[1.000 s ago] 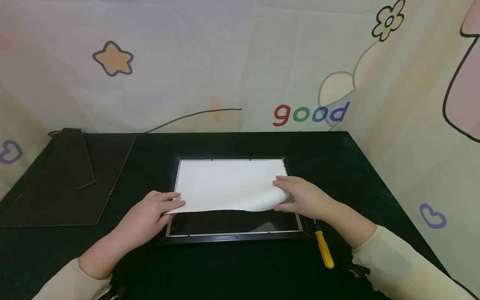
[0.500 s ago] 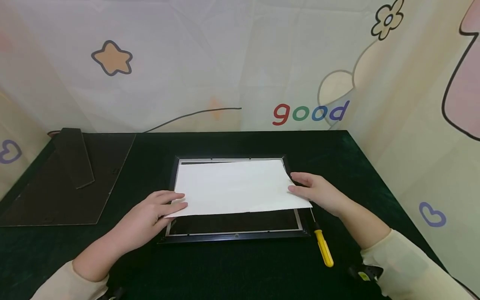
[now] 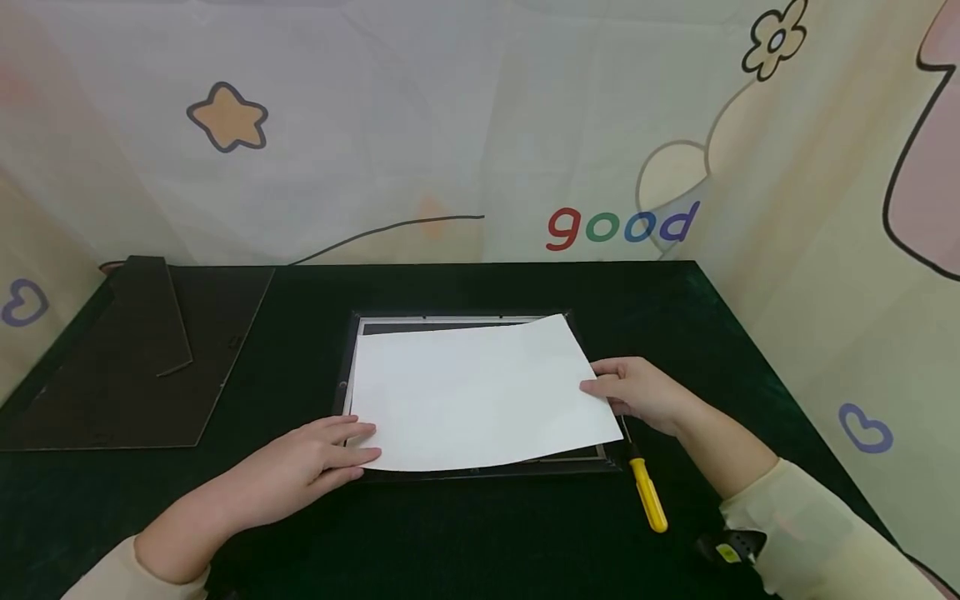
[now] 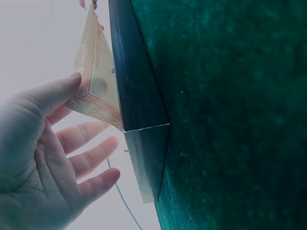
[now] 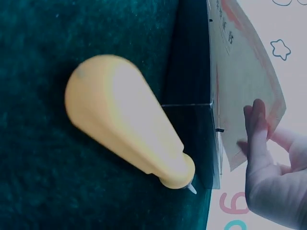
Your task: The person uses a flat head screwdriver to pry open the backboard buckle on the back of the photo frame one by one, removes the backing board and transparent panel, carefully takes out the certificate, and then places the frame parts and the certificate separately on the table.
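A white sheet of paper [image 3: 480, 392] lies slanted over a black picture frame [image 3: 465, 320] on the dark green table, raised a little at its right side. My left hand [image 3: 363, 442] rests at the sheet's near left corner with its fingers straight. In the left wrist view the thumb of the left hand [image 4: 72, 143] touches the paper [image 4: 98, 91] beside the frame [image 4: 139, 96], and the printed underside shows. My right hand [image 3: 596, 387] pinches the sheet's right edge. The right wrist view shows the fingers of that hand [image 5: 268, 143] on both sides of the paper [image 5: 240, 86].
A yellow-handled screwdriver [image 3: 648, 496] lies just right of the frame's near right corner, close under my right wrist, and looks large in the right wrist view [image 5: 124, 124]. A dark backing board with its stand [image 3: 135, 358] lies at the far left. Patterned cloth walls surround the table.
The sheet slid toward me and now covers the frame's near part, baring a strip at the far edge. My left hand came nearer with it. My right hand shifted from the curled corner to the right edge.
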Available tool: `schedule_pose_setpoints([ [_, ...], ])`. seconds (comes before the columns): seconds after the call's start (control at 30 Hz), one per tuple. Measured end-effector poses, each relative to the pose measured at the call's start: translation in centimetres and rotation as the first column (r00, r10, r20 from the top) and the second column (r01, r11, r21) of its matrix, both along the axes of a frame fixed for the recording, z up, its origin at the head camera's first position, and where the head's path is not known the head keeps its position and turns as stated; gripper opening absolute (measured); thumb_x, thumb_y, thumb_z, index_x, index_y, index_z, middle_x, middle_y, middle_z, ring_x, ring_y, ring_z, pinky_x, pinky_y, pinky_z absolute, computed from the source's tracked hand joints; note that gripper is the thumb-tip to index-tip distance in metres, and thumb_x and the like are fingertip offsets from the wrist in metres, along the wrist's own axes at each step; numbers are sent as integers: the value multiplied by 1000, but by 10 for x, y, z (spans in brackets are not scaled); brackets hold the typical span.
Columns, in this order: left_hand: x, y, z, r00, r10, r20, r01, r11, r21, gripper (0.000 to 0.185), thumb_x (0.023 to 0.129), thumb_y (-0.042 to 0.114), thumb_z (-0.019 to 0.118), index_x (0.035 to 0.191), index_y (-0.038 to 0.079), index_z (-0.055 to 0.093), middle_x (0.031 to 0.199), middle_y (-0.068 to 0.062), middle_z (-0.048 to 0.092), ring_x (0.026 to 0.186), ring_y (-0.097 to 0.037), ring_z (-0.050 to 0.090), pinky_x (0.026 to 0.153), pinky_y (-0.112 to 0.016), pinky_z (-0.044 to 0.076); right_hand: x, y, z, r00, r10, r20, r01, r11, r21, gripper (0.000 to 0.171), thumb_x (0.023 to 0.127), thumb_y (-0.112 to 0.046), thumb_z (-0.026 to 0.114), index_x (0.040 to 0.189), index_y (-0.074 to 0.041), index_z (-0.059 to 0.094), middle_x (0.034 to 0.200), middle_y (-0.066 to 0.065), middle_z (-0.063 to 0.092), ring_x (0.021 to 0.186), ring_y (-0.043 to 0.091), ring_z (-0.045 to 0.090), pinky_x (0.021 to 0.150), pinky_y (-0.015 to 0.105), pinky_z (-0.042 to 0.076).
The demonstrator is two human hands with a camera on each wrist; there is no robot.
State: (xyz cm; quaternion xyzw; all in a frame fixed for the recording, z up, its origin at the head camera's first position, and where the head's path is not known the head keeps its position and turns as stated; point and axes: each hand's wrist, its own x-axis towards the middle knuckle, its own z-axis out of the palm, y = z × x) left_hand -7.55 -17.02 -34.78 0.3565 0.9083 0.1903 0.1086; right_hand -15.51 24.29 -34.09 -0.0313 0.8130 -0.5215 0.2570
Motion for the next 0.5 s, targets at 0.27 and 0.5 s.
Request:
schedule_pose_setpoints([
  [0.27,-1,1,0,1000,5,-22,-5,1000,25,31,82,28,55,113,27,56,124,5,44,113,-12,37,87,-31,37,3,1,1,1000,7,-6,-7,1000,26,40,81,-24,57,109,2,47,90,11,59,76,23,55,72,32,47],
  [0.5,-1,1,4,996,14,-88,-6,997,82,24,78,23,61,101,26,63,117,8,50,106,-9,44,82,-28,41,5,4,3,999,12,-49,-11,1000,27,38,80,-24,57,106,3,47,87,11,60,76,24,56,73,33,46],
])
